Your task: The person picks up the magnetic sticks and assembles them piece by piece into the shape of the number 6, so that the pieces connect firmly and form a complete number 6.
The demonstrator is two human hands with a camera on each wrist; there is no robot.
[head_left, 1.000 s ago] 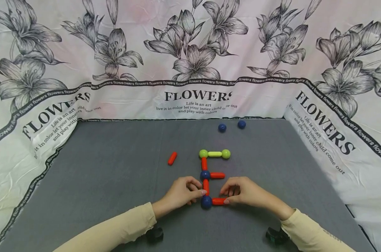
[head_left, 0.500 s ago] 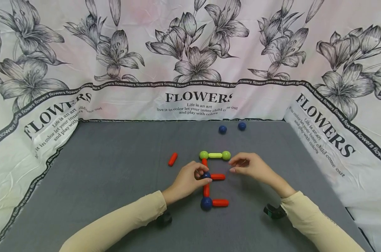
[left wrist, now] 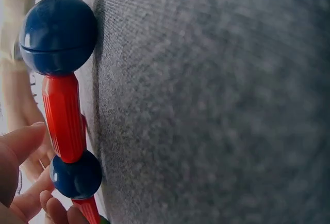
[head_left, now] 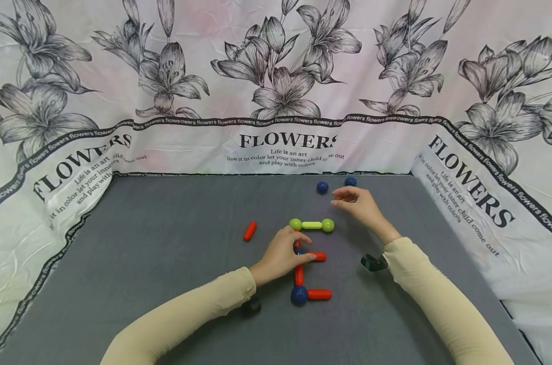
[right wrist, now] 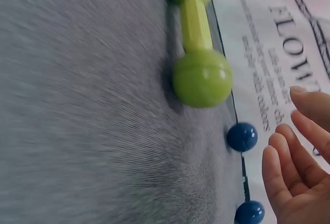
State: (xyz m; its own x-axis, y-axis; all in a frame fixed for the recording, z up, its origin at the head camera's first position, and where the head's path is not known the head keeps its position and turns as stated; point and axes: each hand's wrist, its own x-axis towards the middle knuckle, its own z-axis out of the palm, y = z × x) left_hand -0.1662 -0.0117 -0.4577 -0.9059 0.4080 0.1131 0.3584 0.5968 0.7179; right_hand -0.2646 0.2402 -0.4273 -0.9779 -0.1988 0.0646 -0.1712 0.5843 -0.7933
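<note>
A figure of magnetic rods and balls lies on the grey table. Its upper bar is a yellow-green rod (head_left: pixel 311 225) between two green balls (right wrist: pixel 202 78). Below, red rods (head_left: pixel 319 294) join a middle blue ball (left wrist: pixel 76 174) and a bottom blue ball (head_left: pixel 299 295). My left hand (head_left: pixel 282 255) hovers around the middle blue ball, thumb and fingers apart, partly hiding it; contact is unclear. My right hand (head_left: pixel 360 205), holding nothing, is just in front of two loose blue balls, the left one (head_left: pixel 322 187) and the right one (head_left: pixel 350 181).
A single loose red rod (head_left: pixel 250 231) lies left of the figure. Floral cloth (head_left: pixel 285 144) encloses the table (head_left: pixel 175 223) at the back and both sides. Black wrist devices (head_left: pixel 374 262) hang under the forearms.
My right hand has left the lowest red side rod and moved away from me toward the loose blue balls. My left hand has slid up the figure from the lower rod to the middle ball.
</note>
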